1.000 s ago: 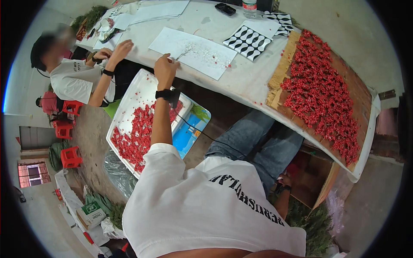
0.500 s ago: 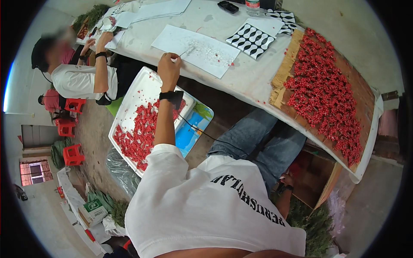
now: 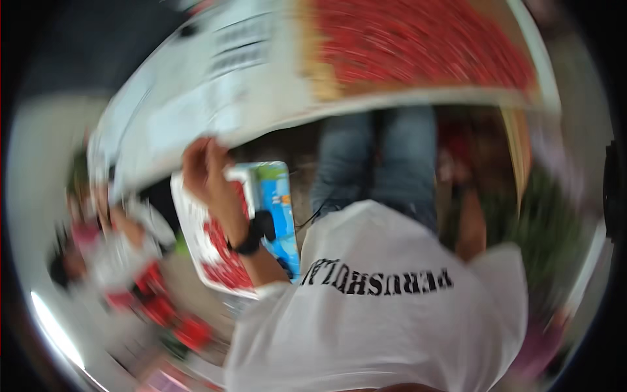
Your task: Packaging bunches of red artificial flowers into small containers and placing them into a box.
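Motion blurs the whole view. My left hand (image 3: 208, 171), a black band at its wrist, is raised above the far part of a white tray (image 3: 185, 225), close to the table's edge. Its fingers look bent, but smear hides whether they hold anything. Loose red berries (image 3: 222, 251) lie in the tray under my forearm. Beyond the hand, a white sheet (image 3: 186, 117) rests on the table (image 3: 281, 98). Low on the right, beside my leg, my right hand (image 3: 452, 168) is dim and smeared; its fingers cannot be made out.
A board (image 3: 326, 78) spread with red berry sprigs (image 3: 418, 42) covers the table's right part. Left of it are black-and-white patterned pieces (image 3: 241, 49). A blue picture board (image 3: 277, 202) sits beside the tray. A person (image 3: 121, 242) and red stools (image 3: 189, 330) are at left; greenery (image 3: 542, 215) at right.
The view has swung round to the right. My left hand has drawn back from the white sheet, where it held a thin pale tool; that tool is no longer discernible. My right hand stays beside my leg.
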Motion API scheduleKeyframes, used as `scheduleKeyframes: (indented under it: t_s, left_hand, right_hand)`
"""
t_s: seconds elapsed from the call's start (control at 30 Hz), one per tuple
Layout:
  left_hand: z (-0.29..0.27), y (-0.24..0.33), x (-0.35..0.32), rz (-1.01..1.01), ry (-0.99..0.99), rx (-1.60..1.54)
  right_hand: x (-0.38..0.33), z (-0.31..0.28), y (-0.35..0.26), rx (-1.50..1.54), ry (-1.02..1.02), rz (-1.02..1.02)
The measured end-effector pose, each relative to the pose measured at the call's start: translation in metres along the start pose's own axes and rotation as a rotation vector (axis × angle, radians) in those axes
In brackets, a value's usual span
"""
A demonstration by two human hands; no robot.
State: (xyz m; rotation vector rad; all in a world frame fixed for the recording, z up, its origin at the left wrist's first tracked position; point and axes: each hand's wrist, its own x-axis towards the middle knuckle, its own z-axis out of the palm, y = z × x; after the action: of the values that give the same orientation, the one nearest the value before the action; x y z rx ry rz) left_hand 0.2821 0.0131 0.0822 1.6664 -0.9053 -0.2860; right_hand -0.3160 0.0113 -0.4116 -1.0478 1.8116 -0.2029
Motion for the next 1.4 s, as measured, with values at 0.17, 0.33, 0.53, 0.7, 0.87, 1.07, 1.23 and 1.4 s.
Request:
scheduleKeyframes:
  t_s: [0.17,0.33,0.53,0.7,0.87,1.07,1.23,1.4]
  left_hand:
    - [0.110,0.032,-0.095,-0.154,-0.414,-0.170]
    - [0.185,0.026,-0.165,-0.476,-0.993,-0.294]
    - [0.271,0.002,-0.213,-0.801,-1.316,-0.248]
    - [0.308,-0.008,-0.231,-0.987,-1.368,-0.260]
    - [0.320,-0.014,-0.243,-1.006,-1.396,-0.140]
    - [0.345,-0.030,-0.248,-1.187,-1.344,-0.157]
    - [0.372,-0.051,-0.261,-1.157,-1.394,-0.139]
    - [0.416,-0.092,-0.262,-1.213,-1.514,-0.092]
  right_hand:
    - [-0.032,-0.003,0.032,-0.120,0.384,0.389]
    - [-0.003,0.028,0.007,0.132,0.796,0.573]
    - [0.055,0.048,0.014,0.366,0.942,0.618]
    - [0.097,0.048,0.010,0.514,0.706,0.619]
    - [0.124,0.059,-0.028,0.610,0.593,0.366]
    - [0.123,0.052,-0.049,0.823,0.374,0.101]
    - [0.066,0.037,-0.026,0.950,0.209,-0.151]
    - [-0.007,0.014,-0.014,1.841,0.150,0.084]
